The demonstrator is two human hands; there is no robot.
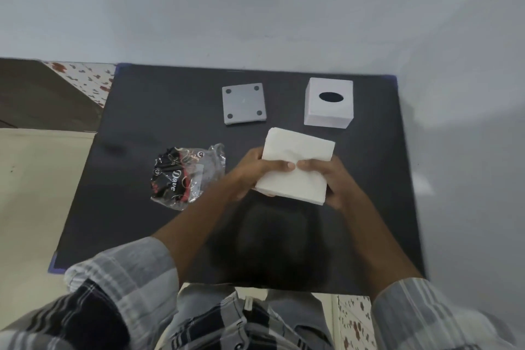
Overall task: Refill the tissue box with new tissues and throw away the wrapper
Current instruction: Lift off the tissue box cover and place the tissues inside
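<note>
A white stack of tissues (298,150) is held above the middle of the black table (142,111). My left hand (255,170) grips its left side and my right hand (329,179) grips its right side, thumbs on top. The white tissue box (328,111) with a dark oval slot stands at the far right. Its grey square base plate (244,104), with a dark dot in each corner, lies separately to the left of the box. The crumpled clear-and-black plastic wrapper (184,176) lies on the table left of my left hand.
A grey wall rises right behind the table and along its right side. A beige floor and a speckled tile strip (88,79) lie to the left. My checked sleeves and shirt fill the bottom of the view.
</note>
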